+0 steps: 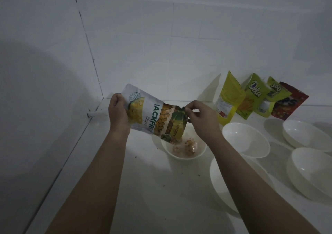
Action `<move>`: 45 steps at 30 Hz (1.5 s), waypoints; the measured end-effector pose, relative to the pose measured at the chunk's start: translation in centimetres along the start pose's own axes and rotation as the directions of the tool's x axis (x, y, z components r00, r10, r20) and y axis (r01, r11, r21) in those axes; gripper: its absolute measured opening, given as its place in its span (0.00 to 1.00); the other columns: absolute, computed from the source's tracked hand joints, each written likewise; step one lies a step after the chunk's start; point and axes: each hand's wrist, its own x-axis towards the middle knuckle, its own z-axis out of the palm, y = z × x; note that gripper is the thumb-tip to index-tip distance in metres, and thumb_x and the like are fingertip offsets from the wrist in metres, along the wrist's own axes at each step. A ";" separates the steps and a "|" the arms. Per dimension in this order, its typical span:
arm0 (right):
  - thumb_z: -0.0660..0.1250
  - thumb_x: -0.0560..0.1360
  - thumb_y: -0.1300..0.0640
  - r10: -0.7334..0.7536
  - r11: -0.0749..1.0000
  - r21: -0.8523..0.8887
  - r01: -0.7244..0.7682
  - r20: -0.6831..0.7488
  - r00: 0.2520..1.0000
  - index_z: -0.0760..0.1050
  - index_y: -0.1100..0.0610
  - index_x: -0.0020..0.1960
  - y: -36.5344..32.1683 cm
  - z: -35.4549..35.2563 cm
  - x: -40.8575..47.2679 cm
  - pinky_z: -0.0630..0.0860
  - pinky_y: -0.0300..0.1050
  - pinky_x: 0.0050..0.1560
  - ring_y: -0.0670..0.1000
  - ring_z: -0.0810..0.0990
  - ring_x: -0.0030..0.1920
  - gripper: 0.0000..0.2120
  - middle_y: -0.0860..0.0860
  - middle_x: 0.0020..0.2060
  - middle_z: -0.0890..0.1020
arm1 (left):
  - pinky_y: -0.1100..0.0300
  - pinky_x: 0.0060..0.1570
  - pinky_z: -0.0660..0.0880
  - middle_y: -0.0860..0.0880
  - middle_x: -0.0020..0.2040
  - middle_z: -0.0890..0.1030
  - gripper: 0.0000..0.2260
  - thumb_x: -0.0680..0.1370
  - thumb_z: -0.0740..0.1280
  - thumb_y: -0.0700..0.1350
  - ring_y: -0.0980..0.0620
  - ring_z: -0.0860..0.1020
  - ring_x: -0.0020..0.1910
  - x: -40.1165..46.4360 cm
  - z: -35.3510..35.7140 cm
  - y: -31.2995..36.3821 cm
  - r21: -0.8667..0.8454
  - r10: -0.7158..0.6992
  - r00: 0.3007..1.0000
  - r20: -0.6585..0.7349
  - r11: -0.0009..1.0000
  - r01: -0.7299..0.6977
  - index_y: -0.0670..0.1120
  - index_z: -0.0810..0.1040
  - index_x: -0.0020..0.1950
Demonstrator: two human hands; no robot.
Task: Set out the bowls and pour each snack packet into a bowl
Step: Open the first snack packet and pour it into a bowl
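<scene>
A white and yellow jackfruit chips packet is held tilted, its open mouth down over a small white bowl. Pale chips lie in that bowl and some are falling from the packet. My left hand grips the packet's raised bottom end. My right hand pinches the packet's mouth edge just above the bowl. Several empty white bowls stand to the right: one at the middle, one at the back right, one at the right edge, one partly hidden under my right forearm.
Several unopened snack packets lean against the tiled wall at the back right: a yellow-green one, a green Deka one, another green one and a red one. The white counter meets tiled walls at left and back.
</scene>
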 end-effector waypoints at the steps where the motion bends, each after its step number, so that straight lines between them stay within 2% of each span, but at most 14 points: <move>1: 0.65 0.79 0.58 -0.002 1.000 0.001 0.002 0.000 1.000 0.77 0.50 0.42 0.0 0.0 0.0 0.82 0.57 0.45 0.49 0.83 0.41 0.07 0.43 0.39 0.82 | 0.65 0.30 0.63 0.50 0.35 0.69 0.15 0.81 0.57 0.42 0.55 0.68 0.33 0.1 -0.1 0.0 0.001 0.002 1.000 0.000 1.000 -0.002 0.49 0.64 0.34; 9: 0.66 0.78 0.58 0.008 1.000 0.021 -0.009 0.041 0.999 0.78 0.52 0.42 -0.1 0.2 0.4 0.82 0.57 0.44 0.49 0.83 0.39 0.07 0.43 0.40 0.82 | 0.61 0.34 0.63 0.50 0.37 0.70 0.15 0.81 0.57 0.42 0.53 0.69 0.37 0.6 -0.8 -0.2 0.021 -0.006 1.000 0.003 1.000 0.006 0.49 0.67 0.33; 20: 0.65 0.79 0.58 0.016 0.998 0.055 -0.016 0.006 1.000 0.77 0.51 0.41 -0.1 0.7 0.3 0.82 0.57 0.44 0.50 0.83 0.41 0.08 0.44 0.39 0.82 | 0.65 0.32 0.67 0.50 0.36 0.72 0.14 0.81 0.57 0.41 0.54 0.72 0.36 0.1 -0.8 0.4 0.004 0.006 1.000 -0.015 1.000 -0.006 0.48 0.66 0.34; 30: 0.66 0.78 0.57 -0.001 0.998 0.067 -0.001 0.024 1.000 0.77 0.50 0.41 -0.1 0.6 0.7 0.82 0.57 0.44 0.50 0.83 0.40 0.08 0.44 0.39 0.82 | 0.63 0.33 0.66 0.49 0.36 0.71 0.14 0.81 0.57 0.41 0.54 0.71 0.36 0.0 -0.9 0.6 0.003 0.041 0.999 0.019 0.999 -0.041 0.49 0.66 0.35; 36: 0.66 0.79 0.57 -0.009 0.998 0.068 0.007 0.033 0.999 0.76 0.50 0.40 -0.1 0.8 1.0 0.82 0.56 0.42 0.50 0.83 0.38 0.09 0.43 0.38 0.81 | 0.64 0.31 0.65 0.49 0.36 0.69 0.15 0.82 0.56 0.41 0.55 0.69 0.34 0.2 -1.2 0.6 0.003 0.061 0.998 0.023 0.998 -0.062 0.48 0.64 0.35; 42: 0.65 0.79 0.58 -0.046 0.997 0.063 0.048 -0.020 0.999 0.77 0.51 0.42 -0.7 0.9 1.2 0.82 0.56 0.43 0.50 0.83 0.41 0.07 0.43 0.39 0.81 | 0.63 0.30 0.63 0.50 0.34 0.68 0.16 0.83 0.56 0.42 0.56 0.67 0.33 0.2 -1.4 0.9 -0.008 0.070 0.997 0.024 0.998 -0.069 0.48 0.64 0.34; 45: 0.65 0.78 0.57 -0.030 0.997 0.069 0.030 0.003 1.000 0.77 0.50 0.42 -0.6 1.2 1.2 0.82 0.57 0.43 0.50 0.83 0.40 0.07 0.42 0.39 0.81 | 0.66 0.28 0.62 0.51 0.32 0.66 0.16 0.82 0.55 0.41 0.57 0.66 0.30 0.2 -1.2 1.3 -0.008 0.078 0.997 0.013 0.997 -0.078 0.48 0.63 0.34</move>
